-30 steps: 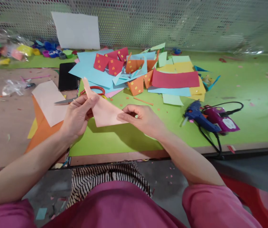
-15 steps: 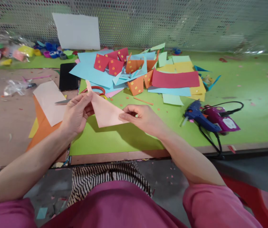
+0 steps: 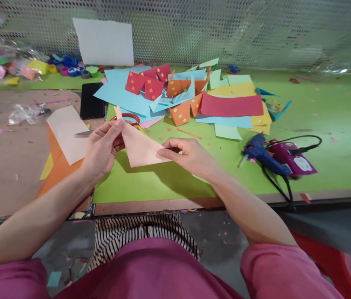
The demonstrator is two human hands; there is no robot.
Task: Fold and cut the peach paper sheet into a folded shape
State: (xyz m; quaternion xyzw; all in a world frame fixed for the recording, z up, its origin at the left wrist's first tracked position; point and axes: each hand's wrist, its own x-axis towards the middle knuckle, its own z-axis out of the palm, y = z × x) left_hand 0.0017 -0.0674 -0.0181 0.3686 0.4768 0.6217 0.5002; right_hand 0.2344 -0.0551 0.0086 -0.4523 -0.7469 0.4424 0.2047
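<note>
A pale pink piece of paper (image 3: 141, 147) is held up above the green table top (image 3: 150, 187), between my two hands. My left hand (image 3: 105, 145) pinches its upper left end, and a narrow tip sticks up past the thumb. At the paper's right corner, my right hand (image 3: 183, 153) grips it between thumb and fingers. Scissors with red handles (image 3: 133, 118) lie behind my left hand, their blades partly hidden by it. Another pale pink sheet (image 3: 68, 135) rests on orange paper (image 3: 52, 166) to the left.
Behind the hands lie a black phone (image 3: 92, 101), blue sheets (image 3: 125, 97), dotted red and orange pieces and a red strip (image 3: 231, 104). A blue glue gun (image 3: 264, 155) with a black cable sits at the right beside a purple object (image 3: 296, 160). A white sheet (image 3: 103, 43) leans on the mesh.
The view has shifted slightly, so the table items appear a little further right. Both hands keep the same hold on the pale pink paper.
</note>
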